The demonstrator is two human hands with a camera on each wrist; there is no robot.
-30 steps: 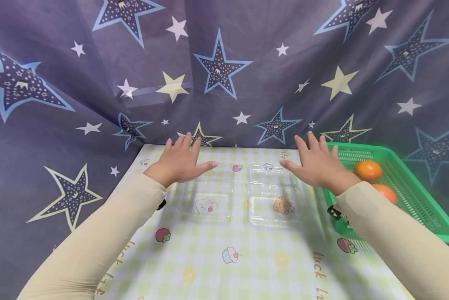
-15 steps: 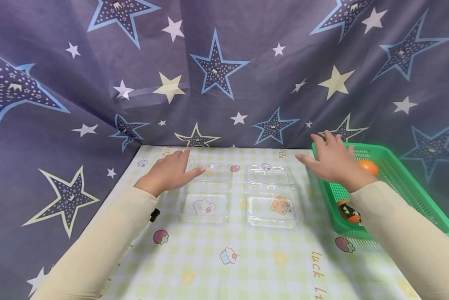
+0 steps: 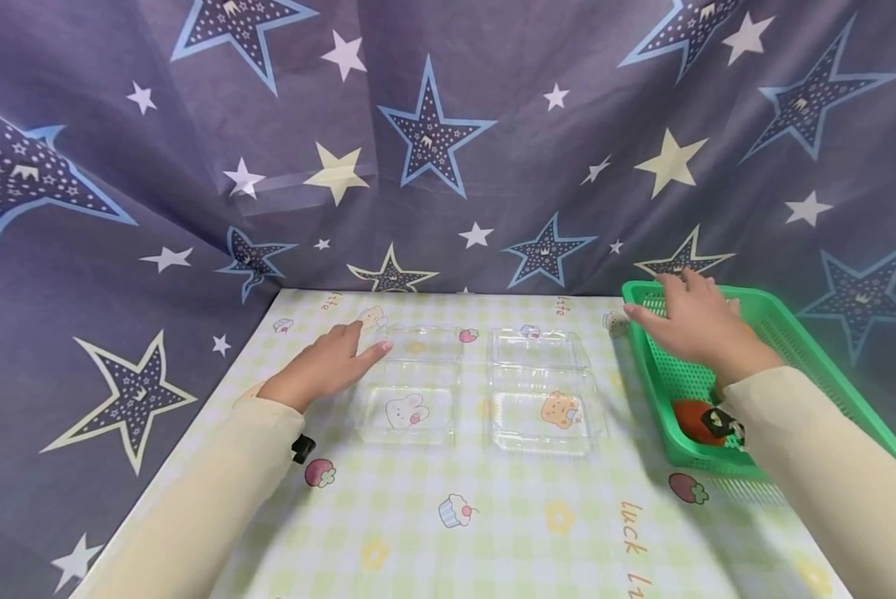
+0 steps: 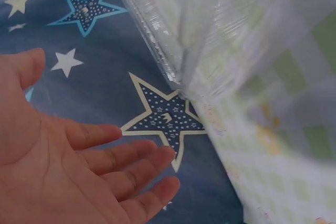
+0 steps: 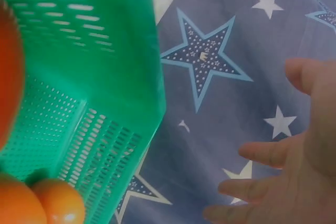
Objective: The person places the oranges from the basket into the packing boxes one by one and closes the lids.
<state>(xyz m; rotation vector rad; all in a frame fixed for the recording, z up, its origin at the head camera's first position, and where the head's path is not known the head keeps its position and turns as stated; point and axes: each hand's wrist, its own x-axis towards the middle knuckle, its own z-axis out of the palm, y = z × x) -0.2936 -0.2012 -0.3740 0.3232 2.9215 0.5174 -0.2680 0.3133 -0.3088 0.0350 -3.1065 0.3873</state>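
Observation:
My right hand (image 3: 705, 329) hovers over the green plastic basket (image 3: 810, 345), fingers spread and nothing held. Beneath its wrist lies an orange-red round fruit (image 3: 693, 422); the sleeve and hand hide part of the basket. In the right wrist view, several glossy round fruits (image 5: 60, 203) sit inside the basket, to one side of the relaxed fingers. My left hand (image 3: 320, 370) is held over the table's left side, palm bare and fingers loosely extended. Right of it, a clear plastic clamshell box (image 3: 410, 420) lies opened flat. A second clear box (image 3: 541, 433) lies alongside, also opened.
A checked tablecloth (image 3: 388, 507) with printed cupcakes and strawberries covers the table. Behind and to the left hangs a dark star-patterned curtain (image 3: 283, 125), close to the table's edges. Small black devices sit at both wrists.
My right hand has moved right from beside the basket to above it. The left hand has dropped lower and drawn back to the left. The boxes and basket stay in place.

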